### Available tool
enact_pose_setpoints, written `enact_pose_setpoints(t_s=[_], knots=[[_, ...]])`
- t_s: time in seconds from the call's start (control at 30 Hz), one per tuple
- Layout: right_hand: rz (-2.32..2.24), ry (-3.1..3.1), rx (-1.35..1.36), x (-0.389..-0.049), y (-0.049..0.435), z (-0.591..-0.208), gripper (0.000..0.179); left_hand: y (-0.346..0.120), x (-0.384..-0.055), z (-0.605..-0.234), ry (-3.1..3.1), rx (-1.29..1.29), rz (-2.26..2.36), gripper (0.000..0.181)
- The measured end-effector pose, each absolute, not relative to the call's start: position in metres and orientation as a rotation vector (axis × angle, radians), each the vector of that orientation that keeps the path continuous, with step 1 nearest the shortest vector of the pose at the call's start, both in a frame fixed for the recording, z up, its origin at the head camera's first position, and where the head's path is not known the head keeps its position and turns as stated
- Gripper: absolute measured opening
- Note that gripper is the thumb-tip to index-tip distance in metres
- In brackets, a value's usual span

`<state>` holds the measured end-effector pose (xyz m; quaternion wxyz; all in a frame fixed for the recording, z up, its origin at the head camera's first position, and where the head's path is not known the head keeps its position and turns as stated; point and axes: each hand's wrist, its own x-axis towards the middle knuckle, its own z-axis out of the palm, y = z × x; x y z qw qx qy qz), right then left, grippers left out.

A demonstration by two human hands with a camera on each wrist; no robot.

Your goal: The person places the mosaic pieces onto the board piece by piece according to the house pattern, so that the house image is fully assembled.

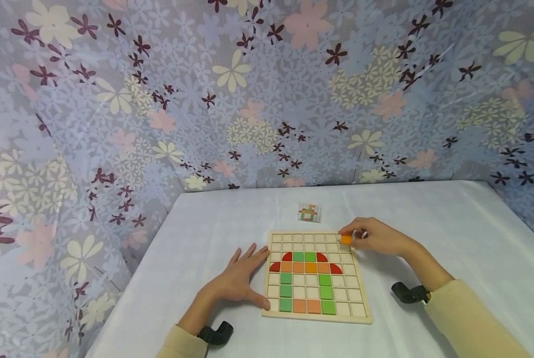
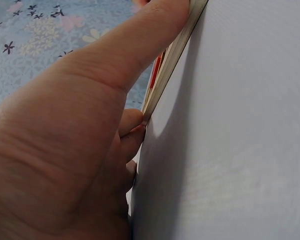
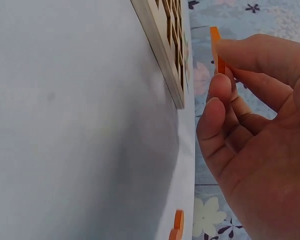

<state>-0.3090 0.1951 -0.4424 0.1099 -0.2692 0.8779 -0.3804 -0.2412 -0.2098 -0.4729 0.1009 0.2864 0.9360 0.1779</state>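
A wooden grid board (image 1: 354, 233) lies on the table with coloured tiles in a mushroom-like pattern: red quarter-rounds (image 1: 321, 257), green squares (image 1: 325, 293) and orange squares (image 1: 297, 267). My right hand (image 1: 381, 237) pinches an orange square tile (image 1: 346, 239) between thumb and fingers; it overlaps the board's top right corner in the head view. The right wrist view shows that tile (image 3: 218, 50) edge-on in the fingertips. Along the board's left side my left hand (image 1: 236, 279) rests with fingers spread, its thumb (image 2: 155, 30) at the near corner and a fingertip at the side edge.
Behind the board lies a small pattern card (image 1: 309, 212) with a similar coloured design. More orange pieces (image 3: 177, 225) show at the bottom of the right wrist view. White cloth covers the table (image 1: 195, 228), and a flowered curtain (image 1: 267, 99) hangs behind it.
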Motion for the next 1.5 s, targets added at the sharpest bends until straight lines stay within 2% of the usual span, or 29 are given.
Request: enact_pose_setpoints(t_s=[1.5], knots=[[-1.086, 2.475, -0.972, -0.325, 0.116, -0.45, 0.034, -0.209, -0.239, -0.469, 2.752, 0.864, 0.555, 0.128]])
